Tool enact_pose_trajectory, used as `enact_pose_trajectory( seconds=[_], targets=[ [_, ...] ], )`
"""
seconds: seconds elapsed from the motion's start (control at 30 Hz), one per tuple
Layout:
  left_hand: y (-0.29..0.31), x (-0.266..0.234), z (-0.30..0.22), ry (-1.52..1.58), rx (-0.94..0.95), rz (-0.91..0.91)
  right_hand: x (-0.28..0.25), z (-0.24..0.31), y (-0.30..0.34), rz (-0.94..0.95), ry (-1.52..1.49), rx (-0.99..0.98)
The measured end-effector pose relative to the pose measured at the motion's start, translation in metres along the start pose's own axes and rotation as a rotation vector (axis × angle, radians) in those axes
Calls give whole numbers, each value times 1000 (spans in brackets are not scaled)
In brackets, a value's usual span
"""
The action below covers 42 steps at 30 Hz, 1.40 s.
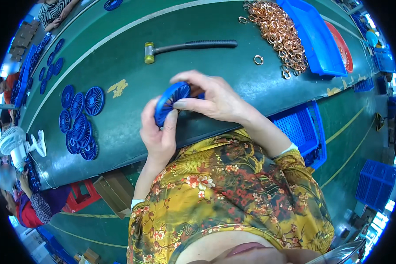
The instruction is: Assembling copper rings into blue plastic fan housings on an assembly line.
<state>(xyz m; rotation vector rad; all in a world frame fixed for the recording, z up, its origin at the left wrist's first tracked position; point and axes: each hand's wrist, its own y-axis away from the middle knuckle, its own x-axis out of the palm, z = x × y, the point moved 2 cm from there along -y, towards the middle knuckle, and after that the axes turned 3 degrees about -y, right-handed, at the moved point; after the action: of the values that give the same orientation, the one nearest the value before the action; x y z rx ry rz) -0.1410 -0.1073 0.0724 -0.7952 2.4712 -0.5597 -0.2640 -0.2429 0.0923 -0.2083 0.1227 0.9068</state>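
Observation:
Both my hands grip one round blue plastic fan grille (168,100) with thin radial spokes, tilted up on its edge above the table's near side. My left hand (156,132) closes on its lower left rim, thumb against the spokes. From the right, my right hand (215,97) pinches the upper rim, its thumb pressed near the middle. A small blue part (201,95) shows beneath my right hand; its kind is hidden. Several similar blue grilles (94,100) lie in a cluster on the green table (132,57) to the left.
A mallet (198,45) with a yellow head lies beyond my hands. Copper-coloured rings (280,37) are heaped at the far right beside a blue tray (317,39) and a red container (341,48). A clip fan (14,141) stands at the left edge. Blue crates (297,127) sit below the table, right.

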Motion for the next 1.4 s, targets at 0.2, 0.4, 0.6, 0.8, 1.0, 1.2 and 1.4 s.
enact_pose_trajectory(
  seconds=[0.2, 0.4, 0.6, 0.8, 1.0, 1.2, 1.4],
  targets=[
    [-7, 4, 13, -711, 65, 504, -118, -54, 32, -571, 1186, 226],
    [-33, -47, 34, -885, -33, 312, -142, -62, 53, -535, 739, 294],
    [-74, -129, 122, -1380, -156, 242, -143, -69, 37, -624, 1270, 124],
    [-82, -146, 126, -1409, -165, 135, -124, -60, 32, -528, 1107, 52],
    [-83, -140, 104, -1252, 258, -231, -104, -40, 39, -714, 700, -295],
    [-50, -105, 71, -656, -211, -353, -72, -9, 41, -643, 853, -638],
    [-34, -14, 16, 300, -542, -143, -18, 22, 26, -420, 742, -820]
  ],
)
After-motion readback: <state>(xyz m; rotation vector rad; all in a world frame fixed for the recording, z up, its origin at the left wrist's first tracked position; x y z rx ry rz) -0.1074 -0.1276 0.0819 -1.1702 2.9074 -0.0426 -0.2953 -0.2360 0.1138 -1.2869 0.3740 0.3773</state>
